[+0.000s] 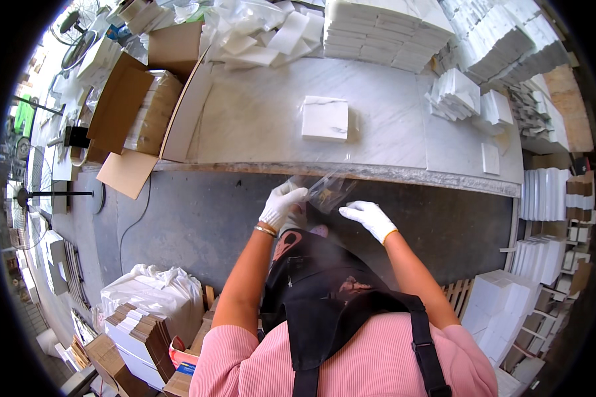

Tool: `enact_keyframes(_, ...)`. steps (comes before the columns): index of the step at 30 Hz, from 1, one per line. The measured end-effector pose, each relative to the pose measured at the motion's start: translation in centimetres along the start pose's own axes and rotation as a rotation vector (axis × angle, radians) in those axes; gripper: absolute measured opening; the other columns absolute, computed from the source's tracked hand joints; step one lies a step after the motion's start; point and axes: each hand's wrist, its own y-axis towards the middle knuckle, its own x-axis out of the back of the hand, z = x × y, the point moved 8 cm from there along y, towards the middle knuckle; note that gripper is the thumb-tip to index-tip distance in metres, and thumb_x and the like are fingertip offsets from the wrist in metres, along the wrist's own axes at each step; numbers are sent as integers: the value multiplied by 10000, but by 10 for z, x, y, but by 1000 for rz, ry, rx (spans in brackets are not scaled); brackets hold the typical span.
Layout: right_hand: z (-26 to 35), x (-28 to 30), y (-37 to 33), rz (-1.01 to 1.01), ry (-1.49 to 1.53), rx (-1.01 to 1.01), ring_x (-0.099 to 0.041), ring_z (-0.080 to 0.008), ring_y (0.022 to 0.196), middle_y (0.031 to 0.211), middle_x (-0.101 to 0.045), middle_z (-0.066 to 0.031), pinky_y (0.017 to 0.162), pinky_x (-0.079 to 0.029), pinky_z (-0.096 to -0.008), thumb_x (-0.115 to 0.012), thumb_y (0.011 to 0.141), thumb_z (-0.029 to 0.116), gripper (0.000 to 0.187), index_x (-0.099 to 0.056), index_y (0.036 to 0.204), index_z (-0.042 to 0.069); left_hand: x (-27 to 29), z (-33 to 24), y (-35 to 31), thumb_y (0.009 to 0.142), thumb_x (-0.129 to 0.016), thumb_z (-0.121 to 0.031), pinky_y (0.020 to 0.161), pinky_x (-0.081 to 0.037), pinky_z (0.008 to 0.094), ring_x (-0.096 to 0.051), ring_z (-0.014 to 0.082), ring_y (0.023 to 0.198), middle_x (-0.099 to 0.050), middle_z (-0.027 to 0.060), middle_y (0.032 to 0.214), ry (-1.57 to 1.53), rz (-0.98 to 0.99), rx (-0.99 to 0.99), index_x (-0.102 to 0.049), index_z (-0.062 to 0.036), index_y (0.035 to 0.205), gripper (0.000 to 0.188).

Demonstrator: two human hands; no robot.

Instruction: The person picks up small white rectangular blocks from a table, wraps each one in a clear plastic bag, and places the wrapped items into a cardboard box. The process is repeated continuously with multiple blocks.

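My left hand (283,204), in a white knit glove, pinches the edge of a clear plastic bag (331,192) just below the front edge of the stone-topped table (258,126). The bag hangs loosely to the right of those fingers. My right hand (369,220), also gloved in white, is a little right of the bag, its fingers stretched toward it without visible contact. On the table ahead lies a small block of white, grey-veined tiles (324,119), with clear film showing along its right side.
An open cardboard box (153,109) stands at the table's left end. Foam sheets (289,33) and stacked tiles (387,33) line the back. More tiles (458,92) sit at the right. Wrapped goods (155,294) and white boxes (500,301) stand behind me on either side.
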Motion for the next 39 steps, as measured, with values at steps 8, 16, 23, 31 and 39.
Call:
enact_keyframes(8, 40, 12, -9, -241, 326, 123, -583, -266, 1303, 1393, -629, -180, 1106, -442, -398, -781, 914, 387, 735, -527, 1446, -53, -15, -8, -9, 882, -779, -126, 757, -486, 264, -620, 101, 796, -700, 20, 871, -131, -12, -4, -654, -39, 888, 153)
enact_keyframes(16, 36, -37, 21, -14, 392, -38, -632, -135, 953, 1090, -733, -36, 855, -495, -318, -784, 895, 419, 455, -742, 1208, 91, -19, -5, -13, 873, -768, -135, 806, -538, 276, -668, 137, 839, -718, 70, 945, -68, 114, 9, -669, 15, 1132, 315)
enact_keyframes(23, 15, -73, -7, 170, 259, -54, -622, -113, 809, 855, -730, -23, 784, -473, -285, -787, 893, 264, 221, -778, 907, 44, -19, 4, -34, 905, -762, -172, 769, -536, 279, -657, 119, 812, -735, 53, 932, 245, 284, 226, -724, 34, 1147, 321)
enact_keyframes(31, 14, -82, -43, 250, -96, 27, -549, -87, 675, 744, -663, 7, 623, -421, -289, -815, 852, 350, 326, -765, 799, 32, 8, 11, -69, 878, -794, -224, 867, -536, 315, -666, 135, 937, -749, 72, 1049, 618, 289, 129, -775, -3, 1084, 303)
enact_keyframes(39, -21, -55, -26, 98, 767, -31, -404, -349, 1461, 1562, -459, -164, 1224, -219, -527, -694, 869, 676, 1069, -236, 1645, 100, -6, 1, -95, 873, -795, -160, 1019, -482, 344, -604, 199, 1203, -538, 175, 1508, 266, 207, -11, -575, -19, 688, 320)
